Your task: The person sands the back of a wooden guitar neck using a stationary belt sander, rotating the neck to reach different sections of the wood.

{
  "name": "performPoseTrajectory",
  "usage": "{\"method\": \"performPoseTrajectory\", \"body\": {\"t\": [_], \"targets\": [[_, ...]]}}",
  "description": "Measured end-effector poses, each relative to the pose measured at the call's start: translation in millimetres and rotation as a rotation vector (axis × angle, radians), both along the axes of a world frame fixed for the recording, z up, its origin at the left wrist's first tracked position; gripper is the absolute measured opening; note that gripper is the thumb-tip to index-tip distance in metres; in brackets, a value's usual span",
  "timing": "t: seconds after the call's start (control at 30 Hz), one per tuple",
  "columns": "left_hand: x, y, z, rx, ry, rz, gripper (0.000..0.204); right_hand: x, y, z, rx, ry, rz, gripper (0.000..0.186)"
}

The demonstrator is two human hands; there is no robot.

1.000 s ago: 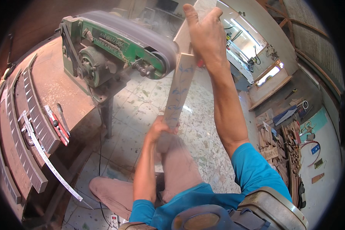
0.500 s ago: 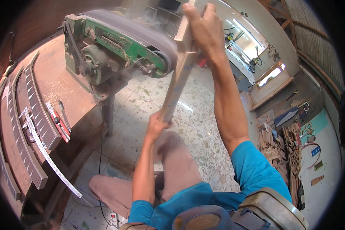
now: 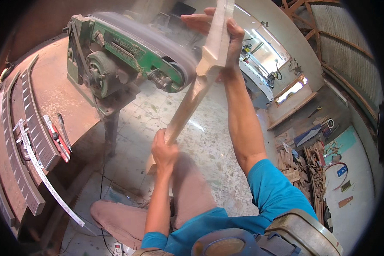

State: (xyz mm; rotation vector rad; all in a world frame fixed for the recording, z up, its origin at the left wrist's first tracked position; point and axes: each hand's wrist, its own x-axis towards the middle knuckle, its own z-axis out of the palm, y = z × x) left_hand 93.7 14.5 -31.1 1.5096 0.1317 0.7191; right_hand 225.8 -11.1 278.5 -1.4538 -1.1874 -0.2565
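A long, pale wooden piece [image 3: 188,102] with a stepped shoulder slants up from my lap, close to the front end of a green belt sander [image 3: 128,49]. Its shoulder overlaps the rounded end of the grey sanding belt [image 3: 151,36]; whether they touch, I cannot tell. My left hand [image 3: 165,150] is wrapped round the lower part of the wood. Higher up, my right hand [image 3: 234,42] supports it from behind, thumb along the right side and fingers stretched out past the left side. The wood hides that palm.
The sander stands on a dusty workbench [image 3: 79,113] at left. Long dark strips [image 3: 36,123], a red utility knife [image 3: 57,138] and a white strip [image 3: 51,187] lie there, the last overhanging the edge. A power strip [image 3: 118,248] sits on the floor; scrap wood [image 3: 313,166] is stacked at right.
The wood has been turned, so its stepped shoulder now faces me. My right hand has shifted from gripping over its top to behind it. My left hand has moved slightly down and left.
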Motion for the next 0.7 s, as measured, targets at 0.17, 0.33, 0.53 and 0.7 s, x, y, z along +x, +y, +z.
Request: {"method": "performPoseTrajectory", "body": {"t": [0.17,0.33,0.53,0.7], "targets": [[-2.8,3.3,-4.9,0.039,0.009,0.062,0.03,6.1,-5.6,-7.3,0.048,0.039,0.081,0.06],[-3.2,-1.8,-7.9,0.095,-0.033,0.134,0.032,22.2,-8.6,-10.6,0.153,0.114,0.303,0.061],[-4.4,1.2,-5.8,0.106,-0.043,0.131,0.032,19.5,-7.5,-10.3,0.13,0.084,0.289,0.058],[-0.3,1.3,-7.4,0.093,-0.058,0.1,0.03,13.1,-7.0,-9.2,0.112,0.055,0.203,0.056]]}}
